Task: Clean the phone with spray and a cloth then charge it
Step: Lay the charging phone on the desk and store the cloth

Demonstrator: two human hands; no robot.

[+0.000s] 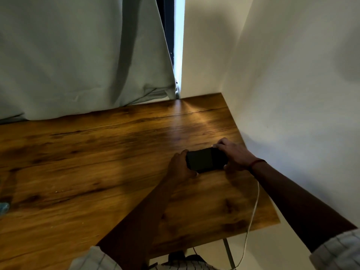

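Note:
A black phone (204,160) lies flat and crosswise on the wooden table (97,152), near its right edge. My left hand (180,165) grips the phone's left end, fingers curled round it. My right hand (233,155) grips the right end, with fingers over the far edge and thumb at the near edge. A white charging cable (253,211) runs from under my right wrist, over the table's front right edge and down toward the floor. Whether its plug sits in the phone is hidden by my right hand.
A white wall (292,94) borders the table on the right. A pale green curtain (78,55) hangs behind the table. A bluish object (3,208) shows at the far left edge. A metal table leg (228,252) stands below the front edge.

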